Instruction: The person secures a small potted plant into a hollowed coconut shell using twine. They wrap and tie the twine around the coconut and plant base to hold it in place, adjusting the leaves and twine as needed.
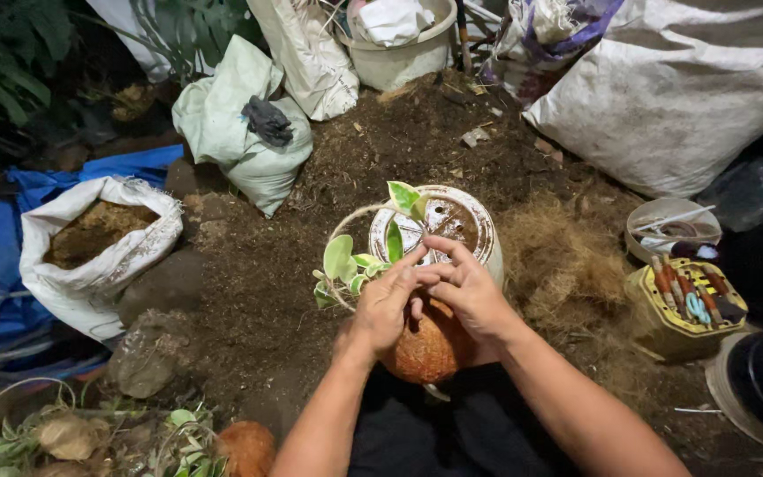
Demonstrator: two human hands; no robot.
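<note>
My left hand [385, 305] and right hand [467, 287] meet over a brown ball [430, 349] in my lap, fingers pinched at the stem of a small leafy plant [359, 256]. An overturned white pot [452, 225] stands just behind, on soil [258, 291].

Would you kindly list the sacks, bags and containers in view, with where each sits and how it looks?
Open white woven sack: left, holding brown fill.
Tied pale green bag: upper left, a dark rag on top.
Large white sack: upper right, lying soiled.
Cream plastic bucket: top centre.
Yellow tool tub: right.
Round white lid: centre, beyond both hands.
</note>
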